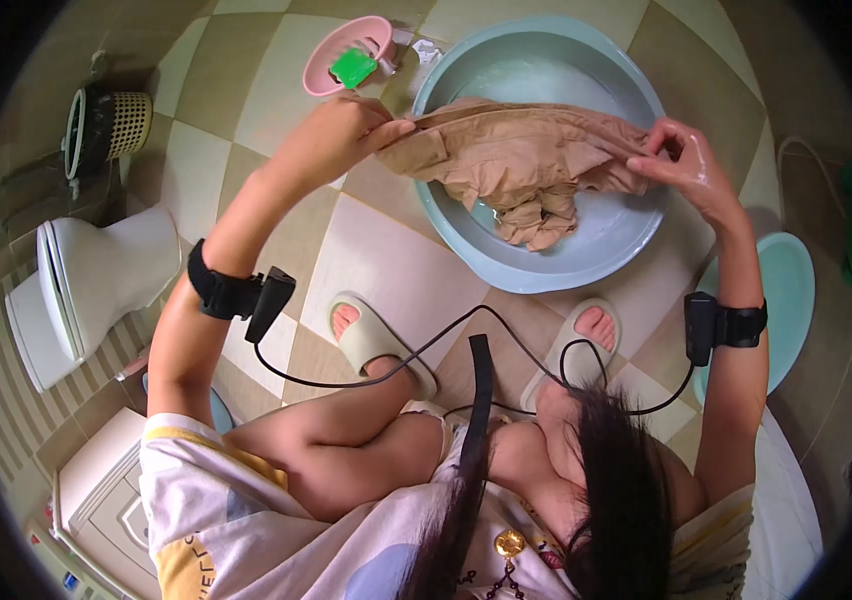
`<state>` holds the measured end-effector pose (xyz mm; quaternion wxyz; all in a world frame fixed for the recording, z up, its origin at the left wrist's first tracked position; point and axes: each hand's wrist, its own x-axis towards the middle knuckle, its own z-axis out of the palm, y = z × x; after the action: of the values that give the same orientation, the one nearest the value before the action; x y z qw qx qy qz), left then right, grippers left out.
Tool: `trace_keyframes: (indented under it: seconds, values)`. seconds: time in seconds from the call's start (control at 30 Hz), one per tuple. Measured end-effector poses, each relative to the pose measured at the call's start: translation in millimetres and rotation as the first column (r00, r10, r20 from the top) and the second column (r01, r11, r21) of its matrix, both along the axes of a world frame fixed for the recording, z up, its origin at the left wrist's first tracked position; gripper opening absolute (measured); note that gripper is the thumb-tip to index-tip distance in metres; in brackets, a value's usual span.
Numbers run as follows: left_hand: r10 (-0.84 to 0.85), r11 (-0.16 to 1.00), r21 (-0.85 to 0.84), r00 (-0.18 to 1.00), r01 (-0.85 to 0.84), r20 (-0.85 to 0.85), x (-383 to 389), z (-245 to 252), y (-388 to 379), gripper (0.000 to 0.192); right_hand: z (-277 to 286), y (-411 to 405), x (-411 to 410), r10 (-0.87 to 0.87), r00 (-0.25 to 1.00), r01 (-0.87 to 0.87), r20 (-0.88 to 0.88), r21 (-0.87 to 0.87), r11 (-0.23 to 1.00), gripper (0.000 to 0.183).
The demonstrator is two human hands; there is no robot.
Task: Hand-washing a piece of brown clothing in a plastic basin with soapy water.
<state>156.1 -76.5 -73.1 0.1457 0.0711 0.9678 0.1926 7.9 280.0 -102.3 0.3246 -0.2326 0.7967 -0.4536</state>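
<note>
A wet tan garment (516,157) is stretched between my two hands above a light blue plastic basin (538,281). My left hand (354,131) pinches one end of its upper band, just outside the basin's left rim. At the right rim, my right hand (685,161) grips the opposite end between thumb and fingers, its skin wet. The cloth's middle sags in crumpled folds into the basin, where some water shows. A green soap bar (353,68) rests in a small pink basin (317,56) beyond my left hand.
Slippered feet (373,345) stand on checkered tiles below the basin. A black cable (366,384) links the bands on both forearms. A toilet (110,262) and a wastebasket (129,124) are at left; a turquoise basin (790,307) lies beyond the right forearm. Long hair hangs near the knees.
</note>
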Motion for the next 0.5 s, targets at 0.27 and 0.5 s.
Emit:
trace_keyframes:
  seconds: [0.27,0.5]
  values:
    - [0.370,0.741,0.478,0.880,-0.473,0.297,3.7,-37.2,1.6,0.011,-4.3,-32.3,25.8,0.200,0.978,-0.203,-0.061,-0.041,0.978,0.026]
    - [0.360,0.496,0.741,0.884,-0.452,0.298,-5.4,-8.0,44.9,0.023,-7.2,-83.8,42.9,-0.087,0.987,0.026,-0.132,-0.406,0.914,0.023]
